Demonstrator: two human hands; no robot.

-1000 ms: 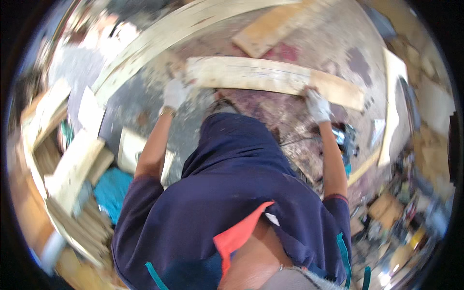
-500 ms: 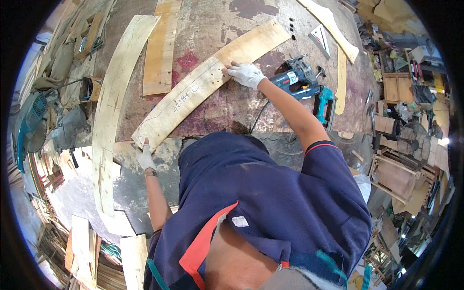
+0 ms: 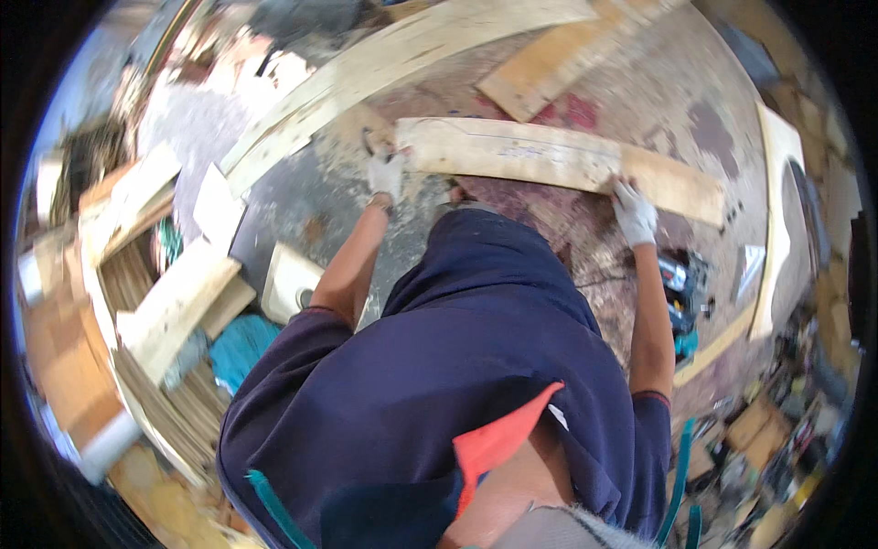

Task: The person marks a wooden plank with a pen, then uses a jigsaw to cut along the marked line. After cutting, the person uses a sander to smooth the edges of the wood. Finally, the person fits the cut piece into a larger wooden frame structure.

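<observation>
A pale curved wooden board [image 3: 512,151] with pencil lines and handwriting lies across the table's near edge. Its right part overlaps a second, darker curved board [image 3: 681,186]. My right hand [image 3: 634,215], in a white glove with bare fingertips, grips the near edge where the two boards meet. At the marked board's left end is my left hand [image 3: 386,174], gloved alike; its thumb and a finger stand apart, and one fingertip seems to touch the board's end. Blur softens the left fingers. Beyond my right forearm lies a blue jigsaw [image 3: 681,284].
A long pale curved plank [image 3: 402,64] juts past the table edge at left. A yellowish board [image 3: 558,64] lies behind. On the right are a set square [image 3: 748,272], a pale curved template [image 3: 777,220] and a teal tool [image 3: 686,344]. Wood offcuts [image 3: 174,302] stand at lower left.
The view has swung left, so the boards now lie nearly level across it. My left hand's thumb and finger have parted at the board's end. My right hand stays at the overlap.
</observation>
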